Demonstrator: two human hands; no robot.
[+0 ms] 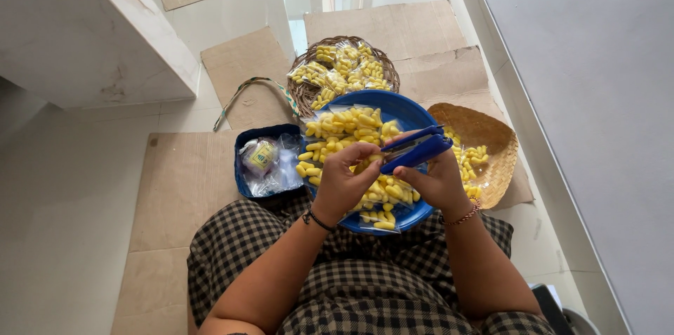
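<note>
Left hand [342,182]: fingers curled, thumb and fingertips pinching the top edge of a clear plastic bag of yellow snacks [384,195], held over the blue bowl.

Right hand [437,179]: fingers wrapped around a blue stapler [414,150], its metal mouth set at the bag edge beside the left fingertips. The stapler's long axis runs from lower left to upper right, mouth toward the left hand, hinge end up and right.

Blue bowl [407,106]: round, smooth plastic, resting on the lap; holds several clear bags of small, oblong yellow pieces.

Round woven basket [388,68]: brown wicker, just behind the bowl; filled with similar sealed bags.

Shallow woven tray [491,140]: tan, flat weave, right of the bowl; loose yellow pieces along its near side.

Dark blue tub [242,170]: squarish, left of the bowl; contains crumpled clear plastic and a small yellow-labelled packet.

Cardboard sheets [179,181]: flat, brown, laid over the pale tiled floor.

Lap: black-and-cream checked cloth [351,293].
</note>
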